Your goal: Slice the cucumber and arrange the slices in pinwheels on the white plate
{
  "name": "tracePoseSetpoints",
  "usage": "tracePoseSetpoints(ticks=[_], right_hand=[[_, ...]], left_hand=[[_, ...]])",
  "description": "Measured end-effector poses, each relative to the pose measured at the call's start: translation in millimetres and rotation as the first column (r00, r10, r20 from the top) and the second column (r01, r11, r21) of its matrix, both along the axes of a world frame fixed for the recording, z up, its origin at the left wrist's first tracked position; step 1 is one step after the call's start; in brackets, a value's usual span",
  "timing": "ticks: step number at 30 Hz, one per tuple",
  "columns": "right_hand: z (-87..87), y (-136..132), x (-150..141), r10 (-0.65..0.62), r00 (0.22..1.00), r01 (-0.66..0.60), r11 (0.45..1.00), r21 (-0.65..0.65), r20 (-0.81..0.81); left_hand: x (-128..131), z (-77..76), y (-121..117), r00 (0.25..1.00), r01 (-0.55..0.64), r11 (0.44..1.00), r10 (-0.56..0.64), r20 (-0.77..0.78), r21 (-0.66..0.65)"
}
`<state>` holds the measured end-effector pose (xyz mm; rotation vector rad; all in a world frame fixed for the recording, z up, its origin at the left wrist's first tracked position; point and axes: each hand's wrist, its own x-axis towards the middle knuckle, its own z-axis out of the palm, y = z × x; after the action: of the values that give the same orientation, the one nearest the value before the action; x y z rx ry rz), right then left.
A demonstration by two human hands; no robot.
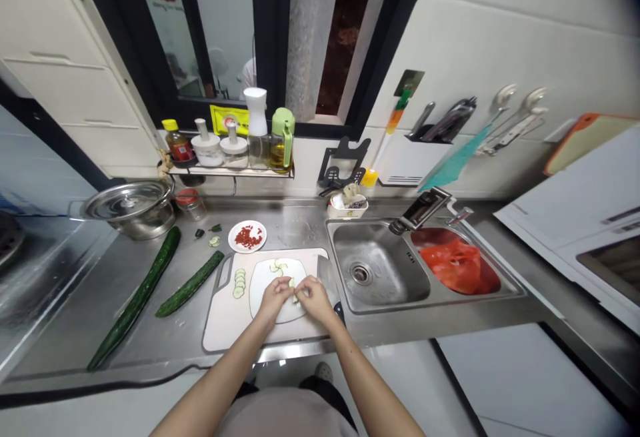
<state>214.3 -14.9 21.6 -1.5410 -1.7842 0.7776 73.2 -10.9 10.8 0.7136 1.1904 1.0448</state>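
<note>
Above the right part of a white plate (259, 283), my left hand (275, 298) and my right hand (316, 298) meet with fingertips pinched on a pale green cucumber slice (293, 282). Fingers cover much of it. Thin curved cucumber pieces (279, 266) lie at the plate's far side. The plate rests on a pale cutting board (225, 327). On the board's left, a row of round cucumber slices (239, 283) overlaps. A knife (339, 314) with a dark handle lies along the board's right edge, its blade pointing away from me.
A cut cucumber (191, 285) and a long whole cucumber (137, 297) lie left of the board. Behind it stands a small plate of red bits (247, 237). A steel pot (131, 209) is at back left. The sink (380, 270) adjoins on the right, with a red bag (453, 265).
</note>
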Motion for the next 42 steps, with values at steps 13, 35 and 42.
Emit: tracePoseSetpoints(ticks=[13,35,42], right_hand=[[-15.4,-2,9,-0.046,0.952,0.055,0.998,-0.023,0.303],[-40.8,-10,7,-0.175,0.922,0.092,0.966,0.242,0.347],[-35.9,-25,-4,-0.222,0.862,0.111,0.96,0.257,0.456]], left_hand=[[4,-32.2,19,0.974,0.116,0.992,-0.105,-0.202,0.041],[3,-15.8,23,0.342,0.501,0.865,-0.163,-0.926,0.033],[2,-15.7,20,0.265,0.51,0.86,-0.165,-0.95,-0.008]])
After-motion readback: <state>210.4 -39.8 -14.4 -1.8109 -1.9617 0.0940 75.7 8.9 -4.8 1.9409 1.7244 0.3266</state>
